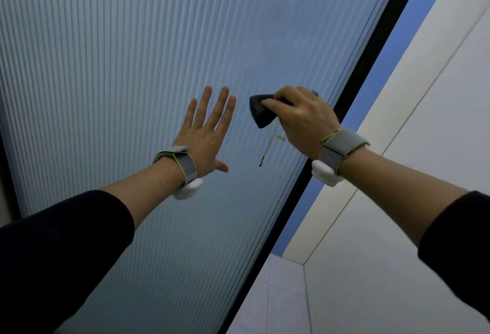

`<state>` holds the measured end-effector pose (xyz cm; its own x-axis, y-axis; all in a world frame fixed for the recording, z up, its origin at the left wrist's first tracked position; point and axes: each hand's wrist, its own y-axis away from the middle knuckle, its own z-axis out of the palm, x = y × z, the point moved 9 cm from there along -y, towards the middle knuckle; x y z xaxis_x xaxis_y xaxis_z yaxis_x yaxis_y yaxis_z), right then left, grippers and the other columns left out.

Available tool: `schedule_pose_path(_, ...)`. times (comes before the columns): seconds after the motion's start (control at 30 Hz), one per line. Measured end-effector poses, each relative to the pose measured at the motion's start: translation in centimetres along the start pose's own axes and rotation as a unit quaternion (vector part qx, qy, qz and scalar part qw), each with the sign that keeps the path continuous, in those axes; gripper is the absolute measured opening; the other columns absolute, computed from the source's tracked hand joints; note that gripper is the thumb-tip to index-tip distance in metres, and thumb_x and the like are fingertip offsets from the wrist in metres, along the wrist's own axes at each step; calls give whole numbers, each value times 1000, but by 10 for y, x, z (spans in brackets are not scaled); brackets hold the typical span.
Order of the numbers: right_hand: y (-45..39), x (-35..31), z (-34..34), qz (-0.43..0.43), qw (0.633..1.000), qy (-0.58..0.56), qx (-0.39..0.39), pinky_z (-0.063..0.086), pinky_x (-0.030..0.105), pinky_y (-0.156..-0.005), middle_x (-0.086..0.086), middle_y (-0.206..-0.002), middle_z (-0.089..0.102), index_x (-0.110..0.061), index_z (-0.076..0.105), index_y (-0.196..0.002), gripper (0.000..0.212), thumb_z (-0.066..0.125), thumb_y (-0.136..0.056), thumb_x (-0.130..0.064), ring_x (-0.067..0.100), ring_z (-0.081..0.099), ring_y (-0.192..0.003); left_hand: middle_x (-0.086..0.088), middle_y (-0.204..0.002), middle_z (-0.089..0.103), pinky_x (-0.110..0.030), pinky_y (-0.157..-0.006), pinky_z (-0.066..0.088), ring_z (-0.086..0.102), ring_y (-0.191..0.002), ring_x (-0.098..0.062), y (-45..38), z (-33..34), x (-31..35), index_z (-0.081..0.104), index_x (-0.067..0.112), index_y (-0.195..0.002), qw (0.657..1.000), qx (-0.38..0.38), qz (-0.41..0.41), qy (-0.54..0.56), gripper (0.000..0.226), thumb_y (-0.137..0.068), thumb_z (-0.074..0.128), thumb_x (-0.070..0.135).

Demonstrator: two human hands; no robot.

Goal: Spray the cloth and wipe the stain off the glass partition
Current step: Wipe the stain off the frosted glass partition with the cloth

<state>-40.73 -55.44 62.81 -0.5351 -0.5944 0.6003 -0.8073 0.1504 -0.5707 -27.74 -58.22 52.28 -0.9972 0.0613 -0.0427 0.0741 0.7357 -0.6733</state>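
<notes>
Your right hand (299, 116) grips the dark cloth (261, 112) bunched against the ribbed glass partition (132, 55), just above a yellowish stain (269, 148); your left hand (205, 132) presses flat, fingers spread, holding nothing.

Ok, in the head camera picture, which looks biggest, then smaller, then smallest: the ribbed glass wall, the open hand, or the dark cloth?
1. Glass partition, filling most of the view.
2. Left hand, open and spread flat.
3. Dark cloth, bunched in the right hand, which hides part of it, so it may be bigger than it looks.
</notes>
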Motion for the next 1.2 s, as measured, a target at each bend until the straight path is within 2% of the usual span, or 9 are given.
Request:
schedule_pose_path(0.13, 36, -36, 26, -8, 1000, -10, -17, 49, 33, -49, 15, -93, 66, -5, 67, -110, 37, 67, -74, 4, 32, 61, -72, -9, -162, -19, -56, -117, -4, -19, -146, -38, 1, 0, 0, -16, 11, -152, 1000, 2, 0, 6, 160, -39, 81, 68)
schedule_pose_path(0.33, 44, -46, 28, -71, 996, -5, -58, 55, 37, -56, 17, -96, 68, 1, 65, -114, 40, 64, -74, 7, 34, 63, -77, -8, -161, -23, -56, -117, -3, -22, -146, -38, 5, 3, 0, -20, 12, -151, 1000, -10, -1, 10, 157, -44, 80, 69)
schedule_pose_path(0.5, 6, 7, -2, 51, 998, -15, 41, 54, 39, -61, 17, -100, 66, -1, 64, -115, 40, 60, -78, 12, 37, 60, -78, -8, -161, -23, -55, -116, -7, -22, -145, -38, 5, 6, 0, -19, 12, -151, 1000, -5, 1, 13, 157, -44, 81, 68)
schedule_pose_path(0.57, 8, 2, 2, 54, 997, -18, 59, 53, 38, -62, 15, -100, 67, -2, 65, -113, 39, 61, -77, 12, 36, 60, -78, -9, -161, -21, -57, -117, -5, -20, -146, -39, 4, 8, 1, -17, 11, -152, 1000, -1, 6, 15, 156, -44, 80, 69)
schedule_pose_path(0.73, 53, -67, 44, -22, 996, -71, -39, 56, 39, -56, 17, -94, 69, 0, 69, -104, 41, 66, -67, 17, 36, 64, -77, -8, -162, -18, -56, -117, -3, -17, -147, -39, 10, 8, -2, -16, 12, -152, 1000, 8, 4, 18, 153, -47, 79, 69)
schedule_pose_path(0.87, 52, -66, 50, -24, 991, -77, -109, 55, 44, -53, 21, -96, 66, 3, 66, -109, 43, 62, -70, 20, 40, 61, -78, -10, -162, -19, -56, -117, -5, -19, -146, -39, 12, 10, 3, -16, 11, -152, 1000, 4, 15, 16, 152, -48, 80, 67)
schedule_pose_path(1.03, 19, -23, 23, 72, 995, -68, 2, 53, 45, -64, 22, -101, 64, 2, 63, -115, 41, 58, -77, 17, 39, 58, -79, -11, -162, -17, -57, -116, -6, -23, -144, -38, 13, 15, 1, -15, 10, -152, 1000, 8, 15, 19, 157, -42, 82, 67)
schedule_pose_path(1.2, 36, -43, 39, 53, 997, -59, 21, 51, 42, -71, 21, -99, 65, 3, 64, -114, 41, 60, -76, 17, 38, 59, -81, -9, -161, -18, -59, -116, -5, -21, -144, -38, 18, 25, 1, -12, 10, -153, 999, 14, 29, 12, 158, -39, 80, 70)
